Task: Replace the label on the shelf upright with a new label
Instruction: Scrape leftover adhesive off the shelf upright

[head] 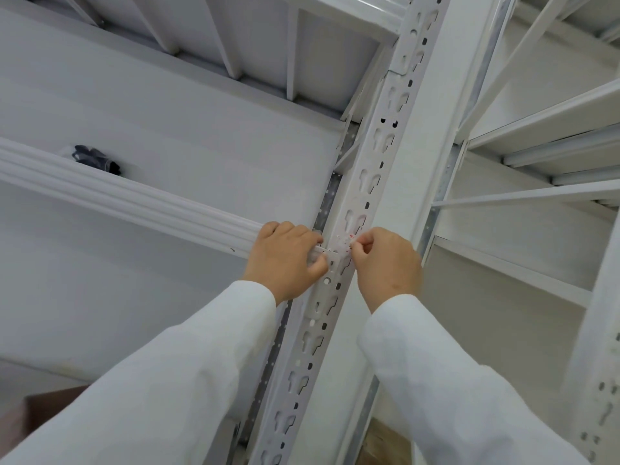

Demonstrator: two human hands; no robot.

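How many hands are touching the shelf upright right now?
2. The left hand grips the left edge of the shelf upright; the right hand pinches at the label on its face. Fingertips are partly hidden.

A dark bundle (97, 158) — too blurred to be identified — is seen lying on a white shelf, just behind its ribbed front beam (134, 199). White shelf beams (543, 119) and braces are seen on a neighbouring rack to the right. A brown surface (50, 407) is glimpsed at the lower left — another brown patch (382, 441) shows at the bottom.
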